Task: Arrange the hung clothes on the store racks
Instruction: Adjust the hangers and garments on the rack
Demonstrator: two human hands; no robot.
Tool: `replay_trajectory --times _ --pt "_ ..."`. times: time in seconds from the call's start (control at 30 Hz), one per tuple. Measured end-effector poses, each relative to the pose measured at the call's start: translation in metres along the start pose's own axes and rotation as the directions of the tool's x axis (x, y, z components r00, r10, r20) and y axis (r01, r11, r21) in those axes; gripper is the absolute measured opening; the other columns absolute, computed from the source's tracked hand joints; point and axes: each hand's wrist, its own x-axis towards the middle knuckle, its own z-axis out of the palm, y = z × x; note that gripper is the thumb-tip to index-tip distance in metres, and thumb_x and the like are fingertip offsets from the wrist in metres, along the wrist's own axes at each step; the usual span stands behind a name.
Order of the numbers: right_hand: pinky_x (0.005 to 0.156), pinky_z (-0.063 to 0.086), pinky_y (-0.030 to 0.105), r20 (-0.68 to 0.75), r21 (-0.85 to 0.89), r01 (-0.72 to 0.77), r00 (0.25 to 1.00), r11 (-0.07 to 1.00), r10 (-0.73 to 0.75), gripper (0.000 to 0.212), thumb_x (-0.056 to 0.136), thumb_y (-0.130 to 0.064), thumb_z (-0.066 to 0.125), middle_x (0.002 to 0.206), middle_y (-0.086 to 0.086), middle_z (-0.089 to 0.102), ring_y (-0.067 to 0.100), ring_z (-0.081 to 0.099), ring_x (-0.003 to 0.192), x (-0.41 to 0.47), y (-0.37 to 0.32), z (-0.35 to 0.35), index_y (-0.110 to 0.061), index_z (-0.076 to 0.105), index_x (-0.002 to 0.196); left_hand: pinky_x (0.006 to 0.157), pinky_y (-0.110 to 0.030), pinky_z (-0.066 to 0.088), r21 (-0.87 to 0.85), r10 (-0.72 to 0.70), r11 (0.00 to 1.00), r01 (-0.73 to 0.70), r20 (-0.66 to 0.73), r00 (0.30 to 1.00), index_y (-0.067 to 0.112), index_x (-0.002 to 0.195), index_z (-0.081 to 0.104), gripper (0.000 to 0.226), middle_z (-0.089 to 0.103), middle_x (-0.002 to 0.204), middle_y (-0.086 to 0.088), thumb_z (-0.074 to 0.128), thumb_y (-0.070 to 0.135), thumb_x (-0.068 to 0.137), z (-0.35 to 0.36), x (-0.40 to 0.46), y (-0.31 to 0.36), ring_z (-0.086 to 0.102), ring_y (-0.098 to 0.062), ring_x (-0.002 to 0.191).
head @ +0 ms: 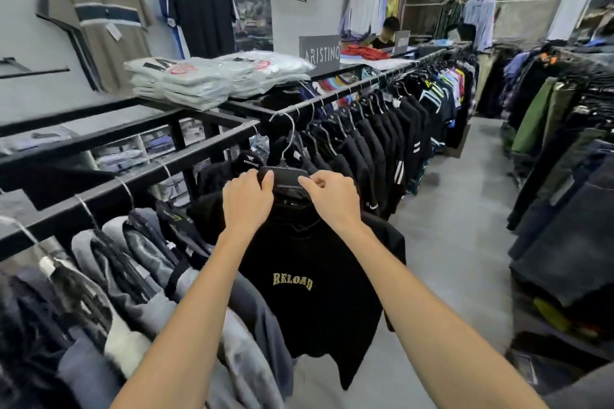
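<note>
Both hands hold one black hanger (282, 181): the left hand (247, 199) wraps its fingers (265, 181) round one end, the right hand (332, 199) pinches the other. Below the fingers hangs the black T-shirt (319, 292). Above them the hook (285, 133) looks clear of the rail (349, 86); a loosened pinch would likely tilt the hanger and slide the shirt off.

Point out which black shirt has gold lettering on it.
The black shirt held by both hands, left hand and right hand, reads RELOAD; the others show none.
</note>
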Motion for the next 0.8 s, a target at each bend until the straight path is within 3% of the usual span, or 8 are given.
replay_trajectory --times 0.07,0.1,0.2,0.33,0.43,0.6,0.67,0.8 --pt "0.076 0.052 0.032 -0.012 0.009 0.000 1.000 1.000 0.000 0.028 0.093 -0.050 0.061 0.078 -0.009 0.071 0.011 0.064 0.079 0.001 -0.014 0.021 -0.025 0.072 0.087 0.108 -0.050 0.033 -0.035 -0.048 0.998 0.048 0.012 0.999 0.007 0.122 0.057 0.057 0.061 0.117 -0.015 0.031 0.053 0.100 0.004 0.011 -0.015 0.054 -0.035 0.116" --pt "0.076 0.052 0.033 -0.016 0.010 0.000 1.000 1.000 0.000 0.028 0.094 -0.048 0.060 0.077 -0.008 0.070 0.012 0.064 0.079 0.002 -0.020 0.031 -0.024 0.072 0.086 0.115 -0.050 0.026 -0.120 -0.095 0.988 0.099 0.039 0.995 0.005 0.136 0.048 0.066 0.053 0.134 -0.018 0.031 0.057 0.099 0.006 0.013 -0.020 0.045 -0.034 0.129" --pt "0.075 0.053 0.034 -0.026 0.005 -0.016 1.000 1.000 0.016 0.026 0.095 -0.047 0.059 0.075 -0.007 0.070 0.016 0.066 0.080 0.007 -0.034 0.056 -0.025 0.069 0.084 0.120 -0.051 0.011 -0.334 -0.162 0.924 0.189 0.107 0.981 0.005 0.152 0.023 0.083 0.028 0.154 -0.020 0.034 0.064 0.095 0.006 0.020 -0.027 0.020 -0.032 0.146" --pt "0.076 0.054 0.037 -0.005 -0.007 -0.054 0.999 0.999 0.054 0.023 0.094 -0.039 0.054 0.081 -0.002 0.072 0.023 0.068 0.085 0.014 -0.046 0.082 -0.025 0.069 0.085 0.122 -0.049 0.007 -0.325 -0.192 0.915 0.239 0.170 0.966 0.008 0.155 0.011 0.106 0.016 0.160 -0.016 0.046 0.077 0.082 0.004 0.034 -0.039 0.008 -0.030 0.150" --pt "0.076 0.054 0.040 0.038 -0.012 -0.077 0.996 0.997 0.078 0.023 0.094 -0.036 0.052 0.085 0.004 0.072 0.030 0.067 0.089 0.018 -0.052 0.099 -0.022 0.067 0.082 0.120 -0.048 0.018 -0.335 -0.247 0.885 0.324 0.255 0.935 0.011 0.155 0.009 0.113 0.016 0.161 -0.013 0.055 0.078 0.076 0.006 0.054 -0.054 0.014 -0.031 0.149" --pt "0.081 0.053 0.044 0.100 -0.090 -0.019 0.995 0.996 0.028 0.023 0.097 -0.030 0.049 0.101 0.008 0.072 0.035 0.065 0.099 0.012 -0.052 0.130 -0.016 0.066 0.103 0.103 -0.046 0.039 -0.192 -0.257 0.923 0.333 0.337 0.906 0.021 0.147 0.029 0.081 0.029 0.147 -0.014 0.056 0.062 0.082 0.014 0.069 -0.069 0.042 -0.038 0.131" --pt "0.081 0.053 0.045 0.090 -0.102 -0.019 0.996 0.995 0.028 0.019 0.098 -0.029 0.047 0.102 0.006 0.072 0.033 0.065 0.098 0.012 -0.050 0.136 -0.018 0.062 0.100 0.099 -0.043 0.040 -0.157 -0.264 0.932 0.328 0.327 0.907 0.018 0.142 0.036 0.068 0.028 0.145 -0.013 0.054 0.053 0.087 0.019 0.071 -0.068 0.042 -0.037 0.130" --pt "0.081 0.053 0.043 0.127 -0.089 -0.010 0.992 0.996 0.021 0.016 0.097 -0.030 0.049 0.101 0.005 0.071 0.032 0.065 0.098 0.022 -0.043 0.136 -0.020 0.062 0.100 0.096 -0.042 0.039 -0.149 -0.261 0.938 0.313 0.289 0.921 0.015 0.141 0.036 0.064 0.023 0.148 -0.013 0.052 0.049 0.089 0.026 0.075 -0.068 0.041 -0.036 0.130"
